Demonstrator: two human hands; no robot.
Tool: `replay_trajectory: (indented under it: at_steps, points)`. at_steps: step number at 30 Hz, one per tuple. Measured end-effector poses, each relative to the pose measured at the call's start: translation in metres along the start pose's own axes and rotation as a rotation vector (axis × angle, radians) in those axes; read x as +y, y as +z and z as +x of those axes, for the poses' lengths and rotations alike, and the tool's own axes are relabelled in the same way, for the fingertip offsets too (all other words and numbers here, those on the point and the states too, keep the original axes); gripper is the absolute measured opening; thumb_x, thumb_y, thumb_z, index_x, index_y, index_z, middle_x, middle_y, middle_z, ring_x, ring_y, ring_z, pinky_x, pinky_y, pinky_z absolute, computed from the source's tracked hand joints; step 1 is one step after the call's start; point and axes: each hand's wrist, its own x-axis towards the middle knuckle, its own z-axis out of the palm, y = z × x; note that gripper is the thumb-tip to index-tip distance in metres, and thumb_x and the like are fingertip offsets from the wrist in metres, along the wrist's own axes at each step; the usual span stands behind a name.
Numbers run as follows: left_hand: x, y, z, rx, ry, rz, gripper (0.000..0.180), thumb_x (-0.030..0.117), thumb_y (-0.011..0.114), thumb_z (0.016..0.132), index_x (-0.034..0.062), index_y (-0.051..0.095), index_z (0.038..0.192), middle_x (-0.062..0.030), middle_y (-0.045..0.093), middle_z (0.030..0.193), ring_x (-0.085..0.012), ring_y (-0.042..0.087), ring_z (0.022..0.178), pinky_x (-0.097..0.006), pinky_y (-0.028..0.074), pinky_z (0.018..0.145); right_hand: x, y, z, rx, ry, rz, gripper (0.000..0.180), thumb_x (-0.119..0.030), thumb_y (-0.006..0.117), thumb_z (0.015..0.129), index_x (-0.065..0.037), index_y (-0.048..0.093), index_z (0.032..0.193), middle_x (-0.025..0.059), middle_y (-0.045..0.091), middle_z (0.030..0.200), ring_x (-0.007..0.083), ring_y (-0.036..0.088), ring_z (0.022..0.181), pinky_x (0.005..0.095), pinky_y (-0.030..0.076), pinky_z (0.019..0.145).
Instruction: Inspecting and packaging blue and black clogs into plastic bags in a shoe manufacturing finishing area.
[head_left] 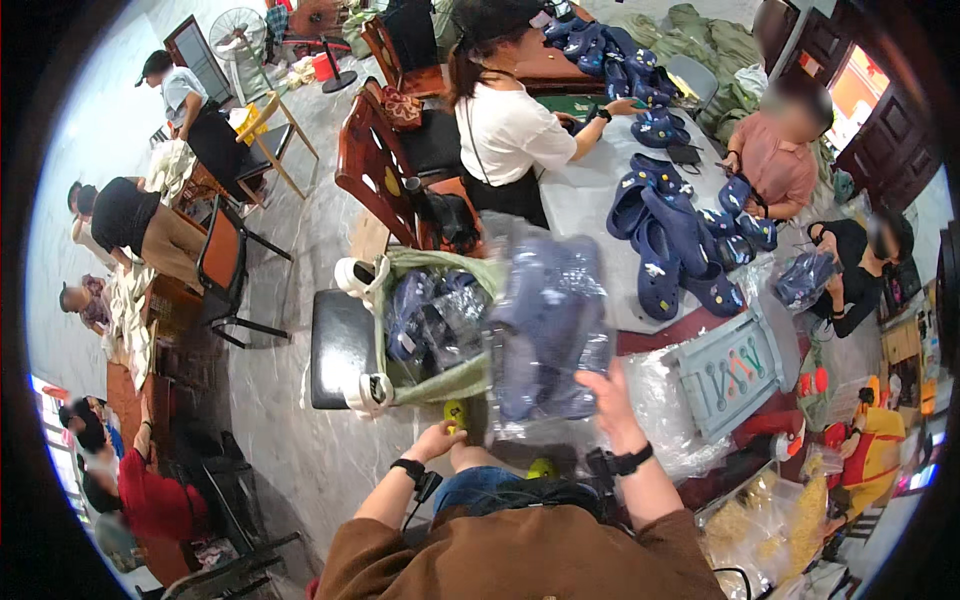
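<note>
Holding up a clear plastic bag of navy clogs (548, 330) in front of the seated person, above the lap: right hand (612, 402) grips the bag's lower right edge, fingers closed on the film. Left hand (437, 438) rests lower, near the knee, fingers curled around a small yellow object (455, 411); what it is cannot be told.

Handling, as judged: light, soft foam footwear in thin, glossy, slippery film; the load will sag and shift, so best taken at the bunched edge or cradled from beneath. Not fragile.

Nearby items:
- Green fabric sack (440, 320), open-mouthed, holding more bagged clogs, standing on a black stool (340, 348) just left of the held bag.
- Pile of loose navy clogs (675, 245), rounded, matte, on a pale table (585, 200).
- Crumpled clear plastic sheeting (665, 410) beside the right wrist.
- Grey moulded tray (730, 370) to the right.
- Other people seated around the table.
</note>
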Motion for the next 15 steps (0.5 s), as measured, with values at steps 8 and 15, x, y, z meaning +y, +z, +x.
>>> replay_trajectory:
  at_steps: [8, 15]
  points:
    - [-0.088, -0.076, 0.054, 0.057, -0.139, -0.235, 0.054, 0.031, 0.074, 0.091, 0.0051, 0.059, 0.136, -0.0186, 0.059, 0.138, -0.0288, 0.06, 0.122, -0.039, 0.053, 0.097, 0.144, 0.198, 0.144, -0.132, 0.094, -0.076, 0.048, -0.005, 0.075, 0.081, -0.004, 0.055, 0.124, 0.0048, 0.065, 0.112, 0.0166, 0.061, 0.101, 0.0353, 0.05, 0.093]
    - [-0.091, -0.067, 0.102, 0.037, -0.686, -1.391, 0.072, 0.046, 0.076, 0.089, 0.013, 0.048, 0.147, -0.016, 0.052, 0.141, -0.0296, 0.05, 0.13, -0.042, 0.052, 0.091, 0.215, 0.189, 0.149, 0.212, -0.112, -0.788, 0.07, -0.016, 0.079, 0.074, 0.004, 0.044, 0.131, 0.0256, 0.064, 0.116, 0.0381, 0.064, 0.108, 0.0441, 0.05, 0.096]
